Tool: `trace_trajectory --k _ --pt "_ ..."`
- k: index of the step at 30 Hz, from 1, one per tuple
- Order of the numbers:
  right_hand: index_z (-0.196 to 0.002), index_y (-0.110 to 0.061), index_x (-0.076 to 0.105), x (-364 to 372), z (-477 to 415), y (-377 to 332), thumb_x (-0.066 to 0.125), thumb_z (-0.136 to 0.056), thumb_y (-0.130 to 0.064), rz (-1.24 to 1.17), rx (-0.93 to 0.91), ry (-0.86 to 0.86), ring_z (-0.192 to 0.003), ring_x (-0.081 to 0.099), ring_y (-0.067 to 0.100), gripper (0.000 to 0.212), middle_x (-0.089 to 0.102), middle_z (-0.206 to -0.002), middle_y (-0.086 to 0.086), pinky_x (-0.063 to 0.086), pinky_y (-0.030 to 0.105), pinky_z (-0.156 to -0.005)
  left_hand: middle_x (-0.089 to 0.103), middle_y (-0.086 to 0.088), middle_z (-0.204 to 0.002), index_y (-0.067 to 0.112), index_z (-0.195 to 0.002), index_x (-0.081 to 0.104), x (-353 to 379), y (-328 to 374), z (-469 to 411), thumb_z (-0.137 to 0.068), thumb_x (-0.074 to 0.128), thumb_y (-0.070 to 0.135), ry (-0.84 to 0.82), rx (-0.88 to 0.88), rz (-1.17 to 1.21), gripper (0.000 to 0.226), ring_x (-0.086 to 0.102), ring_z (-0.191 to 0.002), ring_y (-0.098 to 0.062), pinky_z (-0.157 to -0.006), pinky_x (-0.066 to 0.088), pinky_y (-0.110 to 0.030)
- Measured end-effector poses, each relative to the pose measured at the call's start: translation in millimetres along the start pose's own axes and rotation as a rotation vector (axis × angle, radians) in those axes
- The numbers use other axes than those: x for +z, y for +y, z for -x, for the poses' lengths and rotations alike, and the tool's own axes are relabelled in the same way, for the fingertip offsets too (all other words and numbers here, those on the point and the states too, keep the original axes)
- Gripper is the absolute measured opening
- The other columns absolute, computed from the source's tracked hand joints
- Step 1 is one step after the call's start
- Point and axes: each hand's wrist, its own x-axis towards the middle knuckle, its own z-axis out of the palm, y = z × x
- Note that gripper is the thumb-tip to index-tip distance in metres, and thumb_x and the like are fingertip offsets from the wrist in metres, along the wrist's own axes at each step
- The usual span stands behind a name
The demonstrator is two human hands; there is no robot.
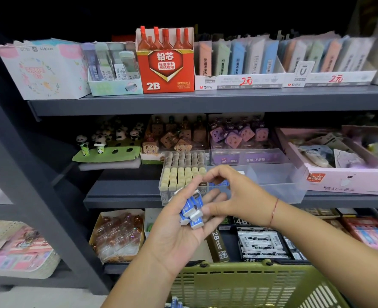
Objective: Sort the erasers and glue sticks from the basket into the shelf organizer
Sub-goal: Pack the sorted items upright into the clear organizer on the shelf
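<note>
The erasers [192, 210], small blue-and-white blocks, lie heaped in the left hand [174, 236], which is cupped palm-up around them just in front of the organizer [276, 185]. The right hand [239, 196] arches over the pile with thumb and forefinger curled toward each other. Whether it pinches an eraser cannot be told.

The organizer, a clear one, stands at the front edge of the middle shelf [121, 196]. Its left compartment is packed with tan erasers [183, 172]. Some blue shows in the middle compartment behind the right hand, and the right compartment looks bare. So the sorting seems under way, with at least this handful still to place. No glue sticks can be made out. The green basket [250, 270] sits below the hands, its contents mostly hidden.

On the top shelf a red box [165, 70] reads "2B" and "5PCSx12" under Chinese characters. To its right, white trays [239, 82] carry "M&G", "37412" and a red handwritten "2元". On the bottom shelf, dark packs [261, 243] read "4B", and a dark box [219, 243] reads "2B".
</note>
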Motion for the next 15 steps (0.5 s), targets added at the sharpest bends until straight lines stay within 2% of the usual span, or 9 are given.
trace_trajectory --k 2,4,6,9,13,15 --pt "-0.119 -0.031 0.051 0 0 -1 0.083 -0.07 -0.022 -0.142 0.058 -0.083 -0.106 0.058 0.001 0.059 0.058 -0.119 -0.009 0.047 0.022 -0.096 0.067 -0.027 -0.112 0.012 -0.119 0.064 1 0 1 -0.069 0.067 0.02 -0.037 0.005 -0.018 0.051 0.069 -0.102 -0.033 -0.085 0.053 -0.05" --pt "-0.127 -0.017 0.053 1 1 -2 0.077 -0.076 -0.009 -0.32 0.111 -0.187 -0.086 0.066 0.003 0.056 0.067 -0.108 -0.004 0.053 0.019 -0.081 0.067 -0.026 -0.112 0.016 -0.122 0.063 1 0 1 -0.076 0.062 0.022 -0.056 0.018 -0.034 0.046 0.068 -0.102 -0.034 -0.086 0.052 -0.051" --pt "-0.117 -0.012 0.06 1 2 -4 0.069 -0.082 -0.002 -0.428 0.12 -0.263 -0.074 0.068 0.004 0.038 0.07 -0.092 0.002 0.053 0.016 -0.07 0.067 -0.026 -0.113 0.02 -0.127 0.06 -1 0 0 -0.084 0.058 0.023 -0.069 0.03 -0.044 0.043 0.067 -0.103 -0.037 -0.087 0.052 -0.051" --pt "-0.108 -0.008 0.063 2 3 -4 0.066 -0.083 0.003 -0.489 0.113 -0.286 -0.072 0.069 0.007 0.028 0.07 -0.09 0.006 0.053 0.017 -0.068 0.066 -0.027 -0.114 0.02 -0.128 0.059 -1 -1 0 -0.088 0.057 0.022 -0.068 0.021 -0.024 0.04 0.067 -0.103 -0.04 -0.087 0.051 -0.054" --pt "-0.101 -0.005 0.065 8 4 -1 0.065 -0.084 0.005 -0.542 0.167 -0.216 -0.07 0.067 0.011 0.02 0.069 -0.082 0.003 0.054 0.02 -0.069 0.068 -0.026 -0.109 0.005 -0.098 0.076 4 -1 1 -0.075 0.065 0.018 -0.032 0.004 -0.003 0.029 0.068 -0.098 -0.038 -0.081 0.054 -0.054" --pt "-0.093 -0.005 0.067 12 2 -1 0.064 -0.085 0.002 -0.564 0.203 -0.135 -0.07 0.063 0.013 0.011 0.067 -0.08 0.007 0.053 0.021 -0.071 0.07 -0.023 -0.107 0.003 -0.099 0.075 5 -2 0 -0.064 0.069 0.016 -0.017 0.01 0.004 0.038 0.069 -0.098 -0.036 -0.078 0.055 -0.052"
